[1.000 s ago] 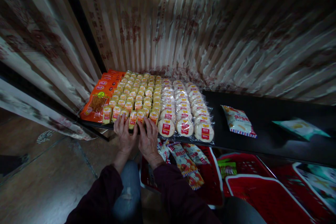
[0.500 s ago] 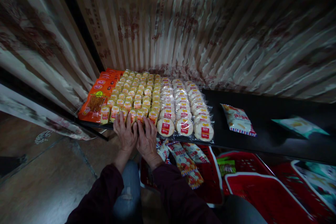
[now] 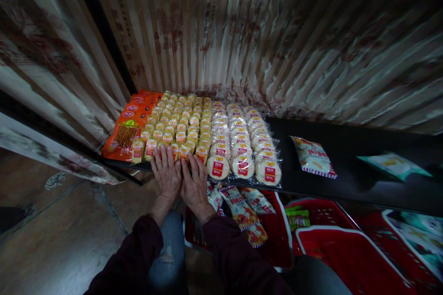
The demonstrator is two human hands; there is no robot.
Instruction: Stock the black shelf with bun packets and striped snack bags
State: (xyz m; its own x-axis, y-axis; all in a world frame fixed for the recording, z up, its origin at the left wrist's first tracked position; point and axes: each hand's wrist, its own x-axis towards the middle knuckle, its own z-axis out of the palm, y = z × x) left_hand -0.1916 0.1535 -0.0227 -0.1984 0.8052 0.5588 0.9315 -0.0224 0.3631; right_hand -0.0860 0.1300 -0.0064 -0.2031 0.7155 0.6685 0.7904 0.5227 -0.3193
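Rows of small yellow-wrapped snacks (image 3: 180, 122) stand on the black shelf (image 3: 349, 166). My left hand (image 3: 166, 170) lies against their front row, its fingers stretched out over the packets. Beside it, my right hand (image 3: 194, 184) touches the front packets with its fingers extended. The two hands meet at the thumbs, and neither grips anything. To the right of the yellow rows are three columns of clear-wrapped round crackers (image 3: 242, 166). Orange snack bags (image 3: 126, 136) lie overlapped on the left end.
A white-and-red bag (image 3: 313, 156) and a green-white bag (image 3: 396, 166) lie on the shelf's right part. Below are red baskets (image 3: 349, 258), one holding snack bags (image 3: 238, 209). A patterned curtain (image 3: 221, 32) hangs behind; a black post (image 3: 104, 27) stands left.
My left hand's fingers have moved slightly, lying a little closer together and higher over the front packets. My right hand has hardly moved.
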